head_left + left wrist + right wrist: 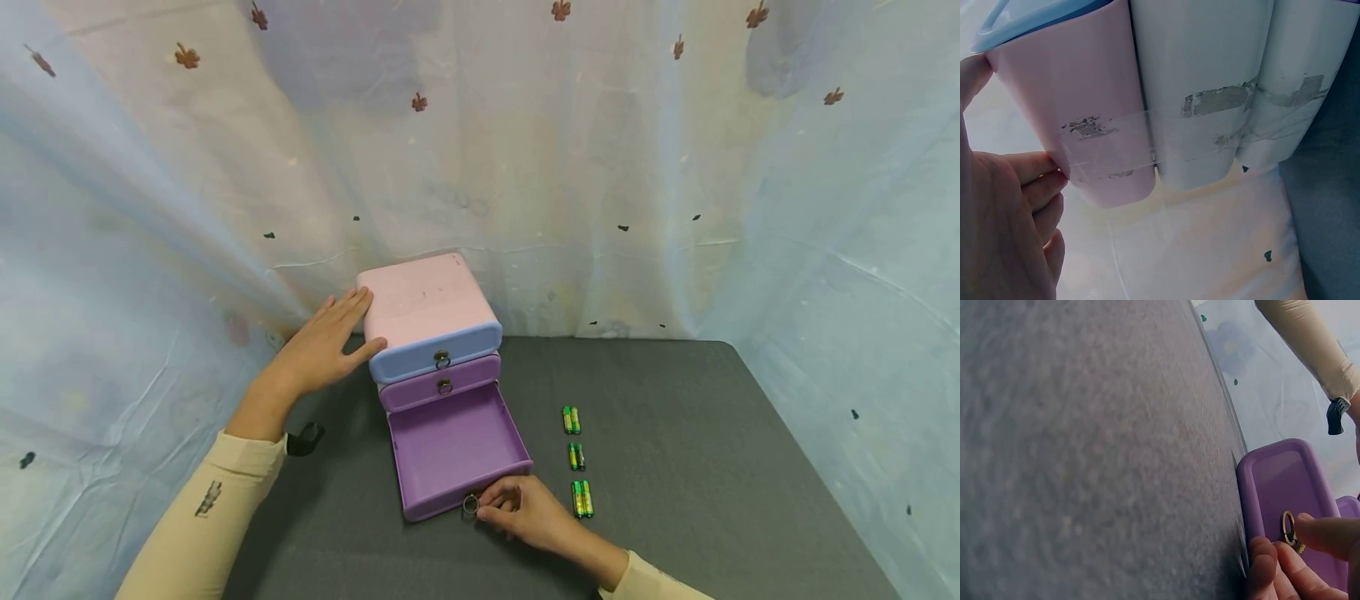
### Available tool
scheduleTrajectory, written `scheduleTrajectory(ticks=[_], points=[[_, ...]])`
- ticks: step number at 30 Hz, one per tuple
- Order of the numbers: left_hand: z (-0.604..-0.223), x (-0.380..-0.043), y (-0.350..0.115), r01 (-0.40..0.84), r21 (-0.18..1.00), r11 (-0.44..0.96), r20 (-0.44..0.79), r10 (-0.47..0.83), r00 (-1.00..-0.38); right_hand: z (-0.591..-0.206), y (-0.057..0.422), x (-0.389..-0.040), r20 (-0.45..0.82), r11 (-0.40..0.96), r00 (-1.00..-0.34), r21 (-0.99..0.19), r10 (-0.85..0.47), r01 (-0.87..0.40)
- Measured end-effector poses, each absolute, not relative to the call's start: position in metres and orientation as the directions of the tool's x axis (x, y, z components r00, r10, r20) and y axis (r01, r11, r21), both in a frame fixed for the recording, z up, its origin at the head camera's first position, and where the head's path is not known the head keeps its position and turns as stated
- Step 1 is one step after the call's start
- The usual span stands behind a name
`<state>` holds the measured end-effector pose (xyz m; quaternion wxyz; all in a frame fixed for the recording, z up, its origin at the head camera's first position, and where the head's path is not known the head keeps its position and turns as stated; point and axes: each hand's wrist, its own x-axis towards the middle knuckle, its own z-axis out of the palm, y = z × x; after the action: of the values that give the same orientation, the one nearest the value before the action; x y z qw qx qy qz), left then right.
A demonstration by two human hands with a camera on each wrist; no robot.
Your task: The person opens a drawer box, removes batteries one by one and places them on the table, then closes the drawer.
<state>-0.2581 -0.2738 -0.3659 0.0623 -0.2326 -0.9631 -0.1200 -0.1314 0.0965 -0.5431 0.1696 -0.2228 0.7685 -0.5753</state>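
A small stacked drawer unit (427,300) has a pink top and drawers with blue and purple fronts. Its bottom purple drawer (457,442) is pulled far out, and nothing lies inside. My left hand (318,346) rests against the unit's upper left side with fingers extended; in the left wrist view its fingertips touch the pink casing (1079,94). At the bottom drawer's front, my right hand (528,512) pinches the edge of the metal ring pull (470,503). The right wrist view shows the thumb beside that ring (1287,526), with the other fingers curled below.
Right of the drawers, green-and-gold batteries lie in three pairs: a far pair (572,420), a middle pair (577,457) and a near pair (582,499). The dark grey table (697,467) meets a patterned curtain (525,167) at the back.
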Motion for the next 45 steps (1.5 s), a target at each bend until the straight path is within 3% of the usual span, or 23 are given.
scheduleTrajectory(ticks=[19, 45], points=[[-0.367, -0.259, -0.275, 0.467, 0.209, 0.859, 0.180, 0.436, -0.882, -0.545, 0.088, -0.133, -0.087, 0.136, -0.860, -0.991, -0.503, 0.021], [-0.367, -0.261, -0.273, 0.432, 0.215, 0.876, 0.154, 0.406, -0.901, -0.542, 0.081, -0.137, -0.113, 0.148, -0.885, -0.988, -0.452, 0.050]])
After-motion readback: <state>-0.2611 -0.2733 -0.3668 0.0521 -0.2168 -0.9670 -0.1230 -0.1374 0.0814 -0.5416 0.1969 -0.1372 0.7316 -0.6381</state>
